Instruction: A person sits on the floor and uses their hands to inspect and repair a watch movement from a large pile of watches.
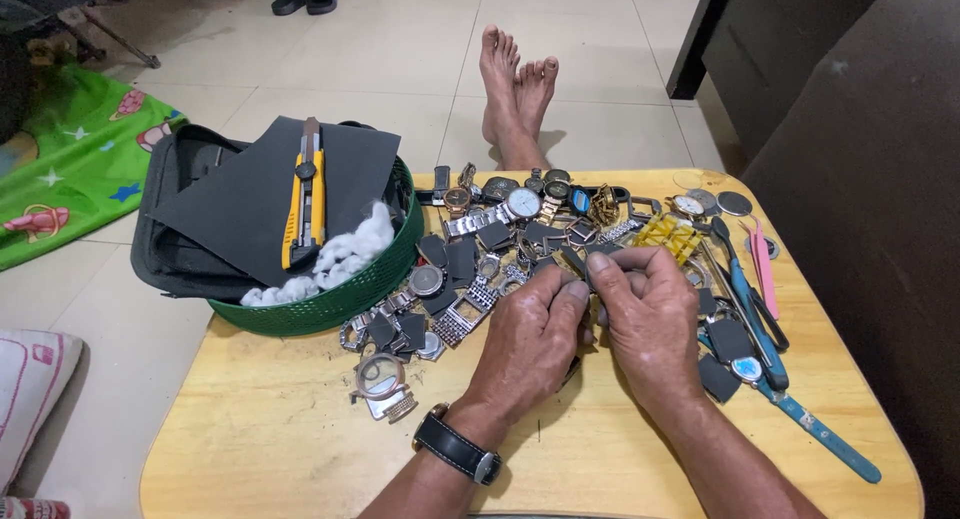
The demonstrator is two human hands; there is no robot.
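- i see both hands, left hand (535,329) and right hand (650,319), pinching a small dark piece (590,269) together
- watch parts (480,249) heaped just beyond on the wooden table (280,429)

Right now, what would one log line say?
hands: left hand and right hand pinch small dark piece | around: watch parts | surface: wooden table

Smooth pale wooden table (250,439) — shiny metal watch parts (470,309), matt dark sheet (250,194), green plastic basket (340,299) — fluffy white cotton (345,249).

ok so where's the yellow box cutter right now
In the head view, the yellow box cutter lies on a dark sheet atop the green basket, left of the watch pile.
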